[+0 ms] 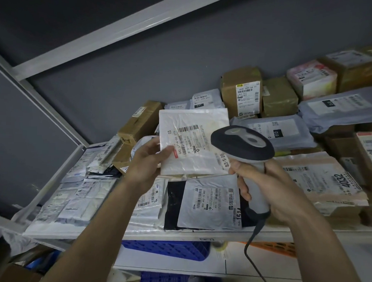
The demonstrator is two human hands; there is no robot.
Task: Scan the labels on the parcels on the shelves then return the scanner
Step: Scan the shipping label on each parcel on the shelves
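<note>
The left hand [147,160] pinches a white parcel [193,141] by its left edge, tilted up above the crowded shelf [176,234], while the right hand [270,187] grips the scanner [244,147] just beside its label [187,138].

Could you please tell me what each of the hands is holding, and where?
Left hand pinches the white plastic mailer parcel at its left edge; right hand grips the grey handheld scanner by its handle.

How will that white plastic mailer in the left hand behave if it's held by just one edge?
Probably floppy: the white mailer is thin and crinkled, and the left hand props it from the side. It looks flat, so likely light. Its glossy film may be slippery, though the pictures cannot settle that.
</note>
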